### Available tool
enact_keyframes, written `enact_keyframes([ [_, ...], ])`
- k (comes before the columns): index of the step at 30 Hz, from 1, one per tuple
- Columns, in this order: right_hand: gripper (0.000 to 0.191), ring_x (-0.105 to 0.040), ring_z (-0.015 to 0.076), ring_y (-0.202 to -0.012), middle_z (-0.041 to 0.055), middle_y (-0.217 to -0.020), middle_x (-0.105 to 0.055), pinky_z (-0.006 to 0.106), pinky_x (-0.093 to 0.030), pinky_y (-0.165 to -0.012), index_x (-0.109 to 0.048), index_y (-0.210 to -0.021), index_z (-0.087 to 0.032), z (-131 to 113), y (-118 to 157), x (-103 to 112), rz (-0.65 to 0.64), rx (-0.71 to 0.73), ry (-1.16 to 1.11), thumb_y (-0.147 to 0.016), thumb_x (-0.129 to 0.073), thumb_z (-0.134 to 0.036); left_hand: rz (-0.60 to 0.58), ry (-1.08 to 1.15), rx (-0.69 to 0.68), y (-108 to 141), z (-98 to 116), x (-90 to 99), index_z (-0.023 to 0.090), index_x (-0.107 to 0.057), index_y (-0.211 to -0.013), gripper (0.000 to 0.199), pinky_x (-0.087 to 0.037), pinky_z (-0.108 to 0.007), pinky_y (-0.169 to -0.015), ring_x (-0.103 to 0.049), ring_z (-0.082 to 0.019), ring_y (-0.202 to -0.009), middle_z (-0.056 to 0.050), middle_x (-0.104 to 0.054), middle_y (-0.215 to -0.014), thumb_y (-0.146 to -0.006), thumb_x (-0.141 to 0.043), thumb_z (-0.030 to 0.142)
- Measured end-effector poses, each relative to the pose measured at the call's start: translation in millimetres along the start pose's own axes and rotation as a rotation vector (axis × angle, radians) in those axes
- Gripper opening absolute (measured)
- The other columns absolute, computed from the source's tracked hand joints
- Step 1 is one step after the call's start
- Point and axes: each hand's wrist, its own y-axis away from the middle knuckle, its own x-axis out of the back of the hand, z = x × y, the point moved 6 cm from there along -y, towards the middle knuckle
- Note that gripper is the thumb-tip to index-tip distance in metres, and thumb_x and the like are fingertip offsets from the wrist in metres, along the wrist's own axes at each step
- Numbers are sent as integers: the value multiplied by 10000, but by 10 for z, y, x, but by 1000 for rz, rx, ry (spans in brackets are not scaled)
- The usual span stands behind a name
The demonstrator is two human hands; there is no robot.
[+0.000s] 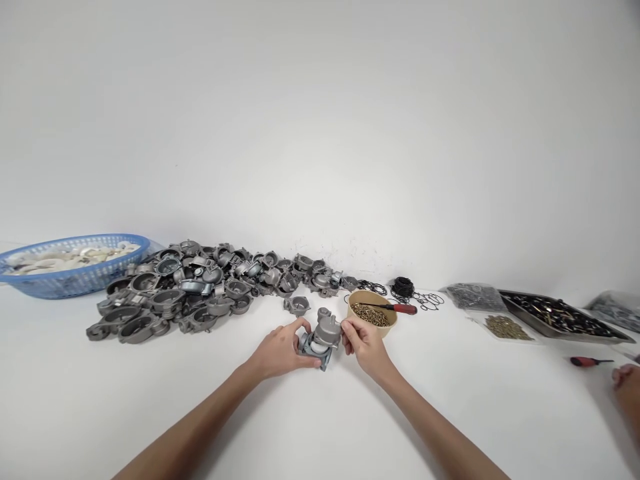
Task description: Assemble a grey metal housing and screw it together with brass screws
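My left hand (281,349) grips a grey metal housing (324,360) low over the white table, thumb along its near side. A white part (318,347) shows inside this housing. In the fingertips of my right hand (364,343) is a second grey piece, a rounded metal cover (329,329) with a short spout. It is tilted at the top of the housing; whether the two touch all round I cannot tell. Just behind sits one loose metal casting (297,305). Close to my right hand stands a tan bowl (389,327) of small brass-coloured screws (369,315), with a red-and-black screwdriver (404,309) across it.
A heap of grey castings (200,287) spreads at the left, beside a blue basket (75,283) of whitish parts. Black rubber rings (403,287) lie by the wall. To the right are a metal tray (545,317), bags, another screwdriver (585,361) and another person's hand (628,380).
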Motion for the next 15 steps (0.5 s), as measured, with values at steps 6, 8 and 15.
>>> enact_keyframes([
  [6, 352, -501, 126, -551, -5, -641, -531, 246, -385, -532, -564, -795, -199, -78, 48, -53, -77, 45, 177, -978, -420, -463, 25, -12, 23, 17, 40, -56, 271, -505, -1012, 550, -335, -242, -563, -537, -175, -607, 74, -594, -601, -627, -730, 593],
  [8, 347, -504, 130, -570, -2, -651, -535, 246, -384, -543, -572, -798, -201, -100, 52, -61, -94, 64, 220, -985, -410, -444, 33, -5, 40, 24, 47, -60, 271, -493, -1014, 565, -340, -246, -567, -539, -179, -611, 70, -599, -615, -619, -732, 598],
  [15, 345, -502, 141, -605, 6, -654, -562, 253, -363, -556, -584, -751, -201, -241, 51, -119, -127, 163, 371, -985, -420, -395, 40, 12, 49, 30, 62, -75, 263, -483, -999, 576, -367, -257, -592, -566, -191, -647, 59, -614, -647, -606, -734, 603],
])
